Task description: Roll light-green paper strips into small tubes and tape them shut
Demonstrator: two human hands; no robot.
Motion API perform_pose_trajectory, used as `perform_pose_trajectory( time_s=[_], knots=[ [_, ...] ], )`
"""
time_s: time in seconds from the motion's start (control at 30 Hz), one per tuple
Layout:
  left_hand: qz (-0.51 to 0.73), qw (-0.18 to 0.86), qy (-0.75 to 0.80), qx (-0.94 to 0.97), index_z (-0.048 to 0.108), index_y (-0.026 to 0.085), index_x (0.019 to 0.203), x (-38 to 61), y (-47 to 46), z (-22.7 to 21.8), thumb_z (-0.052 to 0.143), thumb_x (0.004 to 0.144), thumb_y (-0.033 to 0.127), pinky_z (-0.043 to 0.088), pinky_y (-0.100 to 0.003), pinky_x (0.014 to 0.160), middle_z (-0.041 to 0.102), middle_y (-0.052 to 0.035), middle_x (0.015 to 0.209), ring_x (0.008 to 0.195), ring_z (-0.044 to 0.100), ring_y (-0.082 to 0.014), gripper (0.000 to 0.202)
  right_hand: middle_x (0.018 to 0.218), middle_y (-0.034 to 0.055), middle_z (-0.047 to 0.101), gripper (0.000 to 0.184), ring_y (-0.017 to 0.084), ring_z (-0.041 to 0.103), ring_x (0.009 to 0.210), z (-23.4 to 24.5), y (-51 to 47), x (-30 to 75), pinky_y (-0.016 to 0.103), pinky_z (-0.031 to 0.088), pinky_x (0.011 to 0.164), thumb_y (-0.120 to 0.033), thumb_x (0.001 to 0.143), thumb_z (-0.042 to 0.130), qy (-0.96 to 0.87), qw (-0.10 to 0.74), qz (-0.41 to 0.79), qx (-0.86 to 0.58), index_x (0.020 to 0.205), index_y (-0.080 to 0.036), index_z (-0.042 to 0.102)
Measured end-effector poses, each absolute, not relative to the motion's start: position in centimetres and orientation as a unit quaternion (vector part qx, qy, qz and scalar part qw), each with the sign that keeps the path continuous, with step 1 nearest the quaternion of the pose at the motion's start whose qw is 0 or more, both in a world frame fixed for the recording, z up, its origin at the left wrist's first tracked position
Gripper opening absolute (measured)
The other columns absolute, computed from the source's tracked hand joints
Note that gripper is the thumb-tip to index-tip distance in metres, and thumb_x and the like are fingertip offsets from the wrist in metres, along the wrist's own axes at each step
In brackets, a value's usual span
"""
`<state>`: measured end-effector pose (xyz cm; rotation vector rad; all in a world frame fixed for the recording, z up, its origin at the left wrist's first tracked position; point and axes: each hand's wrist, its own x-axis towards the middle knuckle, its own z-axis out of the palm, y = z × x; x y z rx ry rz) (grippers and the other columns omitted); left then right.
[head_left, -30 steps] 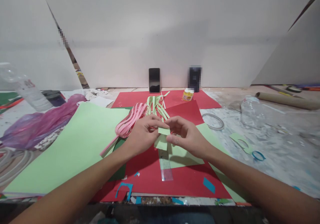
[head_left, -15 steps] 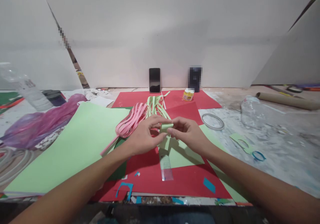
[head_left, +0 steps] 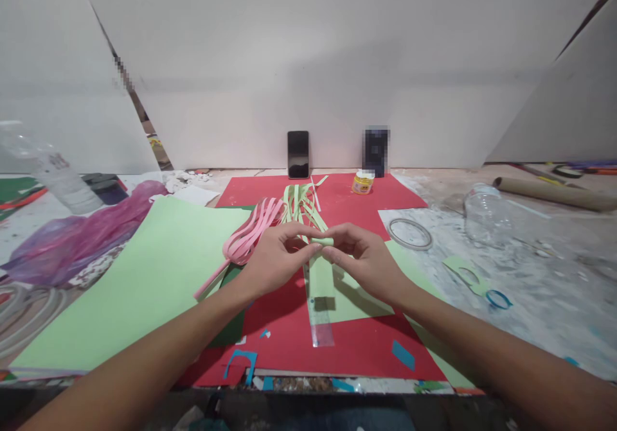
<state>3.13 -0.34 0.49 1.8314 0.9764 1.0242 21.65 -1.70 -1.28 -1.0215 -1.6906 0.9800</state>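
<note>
Both hands pinch the rolled upper end of a light green paper strip point(head_left: 321, 277), whose flat part hangs down toward me. My left hand point(head_left: 284, 251) is closed on the roll's left end, my right hand point(head_left: 359, 251) on its right end, thumbs nearly meeting. Below the strip, a clear ruler point(head_left: 322, 334) lies partly over a green paper sheet point(head_left: 364, 299) on red paper point(head_left: 284, 347). Beyond my left hand lies a pink looped paper-strip flower point(head_left: 255, 225) with a pink stem. Green paper strips point(head_left: 301, 200) fan out just behind my hands.
Large green sheets point(head_left: 120, 277) cover the left side, near a pink plastic bag point(head_left: 87, 232). A phone point(head_left: 298, 155) leans on the white board, left of a yellow-labelled jar point(head_left: 362, 183). To the right are a tape roll point(head_left: 410, 234), a plastic bottle point(head_left: 486, 216) and a cardboard tube point(head_left: 554, 194).
The green strip's top end is rolled tighter between my fingers, and its flat part now hangs lower, over the ruler. My hands have drawn slightly closer together.
</note>
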Motion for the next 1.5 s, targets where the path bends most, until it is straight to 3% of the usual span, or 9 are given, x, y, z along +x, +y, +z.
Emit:
perform_pose_trajectory(
  time_s=[0.1,0.33,0.63,0.73,0.9,1.1,1.3,1.5],
  knots=[
    [0.403,0.41,0.372,0.729,0.071,0.018,0.095,3.13,-0.35,0.43,0.062,0.083,0.027,0.049,-0.025,0.06,0.069,-0.0057,0.088,0.069,0.061,-0.0133,0.018,0.08,0.0024,0.066,0.017,0.014,0.06,0.071,-1.31,-1.76,21.63,0.028,0.047,0.065,-0.036,0.085,0.064,-0.689,0.457,0.393,-0.401,0.091,-0.02,0.064],
    [0.42,0.387,0.346,0.745,0.069,0.019,0.087,3.15,-0.42,0.35,0.06,0.083,0.017,0.052,-0.027,0.072,0.066,-0.0047,0.089,0.084,0.062,-0.0151,0.011,0.076,0.0014,0.064,0.016,0.013,0.059,0.068,-1.19,-1.82,21.57,0.027,0.047,0.063,-0.032,0.083,0.066,-0.681,0.457,0.419,-0.39,0.092,-0.019,0.064],
    [0.449,0.404,0.323,0.728,0.07,0.018,0.082,3.27,-0.42,-0.05,0.061,0.083,0.02,0.051,-0.023,0.061,0.061,-0.0057,0.09,0.084,0.06,-0.015,0.009,0.076,0.0015,0.065,0.02,0.012,0.06,0.066,-0.98,-1.85,21.36,0.025,0.049,0.059,-0.037,0.081,0.068,-0.638,0.464,0.488,-0.374,0.089,-0.019,0.065],
    [0.445,0.425,0.319,0.721,0.07,0.017,0.081,3.32,-0.46,0.07,0.062,0.083,0.023,0.051,-0.024,0.064,0.061,-0.0055,0.088,0.084,0.061,-0.0152,0.01,0.075,0.0018,0.064,0.019,0.012,0.059,0.066,-0.99,-1.83,21.32,0.026,0.049,0.059,-0.036,0.08,0.069,-0.631,0.471,0.492,-0.37,0.087,-0.019,0.065],
    [0.418,0.48,0.325,0.7,0.068,0.018,0.092,3.38,-0.44,0.25,0.066,0.08,0.023,0.05,-0.029,0.078,0.066,-0.0041,0.088,0.087,0.062,-0.0161,0.013,0.076,0.0009,0.063,0.018,0.011,0.056,0.066,-1.2,-1.83,21.35,0.026,0.047,0.061,-0.033,0.079,0.07,-0.632,0.488,0.472,-0.374,0.088,-0.019,0.065],
    [0.413,0.535,0.332,0.659,0.066,0.017,0.1,3.24,-0.31,-0.02,0.07,0.077,0.028,0.051,-0.027,0.07,0.067,-0.0068,0.102,0.082,0.063,-0.0156,0.025,0.075,0.0006,0.062,0.019,0.013,0.056,0.067,-1.39,-1.6,21.5,0.028,0.046,0.062,-0.034,0.078,0.071,-0.636,0.501,0.455,-0.37,0.088,-0.02,0.063],
    [0.402,0.544,0.365,0.64,0.069,0.017,0.101,3.3,-0.36,-0.01,0.071,0.077,0.034,0.051,-0.029,0.065,0.067,-0.0045,0.079,0.071,0.062,-0.0154,0.03,0.073,0.0,0.06,0.019,0.013,0.055,0.067,-1.61,-1.44,21.65,0.028,0.044,0.061,-0.033,0.079,0.071,-0.648,0.506,0.432,-0.371,0.088,-0.02,0.061],
    [0.415,0.526,0.371,0.643,0.071,0.016,0.094,3.34,-0.4,0.23,0.071,0.077,0.032,0.046,-0.027,0.059,0.066,-0.0028,0.071,0.063,0.057,-0.0126,0.022,0.078,0.0006,0.06,0.019,0.013,0.057,0.07,-1.3,-1.67,21.58,0.027,0.046,0.062,-0.035,0.081,0.068,-0.649,0.501,0.446,-0.359,0.091,-0.02,0.061]
  ],
)
